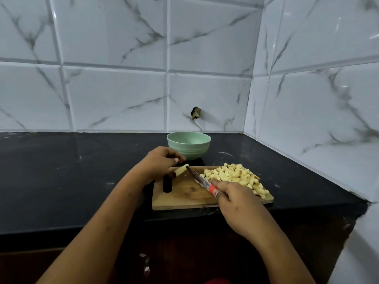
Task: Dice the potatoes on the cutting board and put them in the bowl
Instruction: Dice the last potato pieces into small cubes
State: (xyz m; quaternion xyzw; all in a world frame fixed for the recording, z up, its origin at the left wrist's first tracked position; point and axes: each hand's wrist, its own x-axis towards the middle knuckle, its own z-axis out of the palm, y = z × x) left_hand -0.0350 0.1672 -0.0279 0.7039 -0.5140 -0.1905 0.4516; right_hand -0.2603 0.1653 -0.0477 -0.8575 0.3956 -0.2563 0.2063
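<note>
1. On the black worktop point(61, 181), in the head view, a wooden cutting board point(184, 194) lies near the front edge, its handle slot at the left end.
2. A heap of diced potato point(233, 176) covers the board's right part, from the far edge to the near right corner.
3. 1 uncut potato piece point(181, 170) rests at the board's far left.
4. The left hand point(158, 162) holds that piece, its fingers point(175, 159) curled down over it.
5. The right hand point(235, 199) grips a knife point(200, 179) by its red handle, fingers clenched round it. The blade slants across the board, its tip just beside the potato piece.
6. A pale green bowl point(189, 149) stands upright on the worktop just behind the board, near the left hand.
7. White marbled wall tiles point(114, 95) rise behind and to the right, with a small dark hole point(195, 113) above the bowl.
</note>
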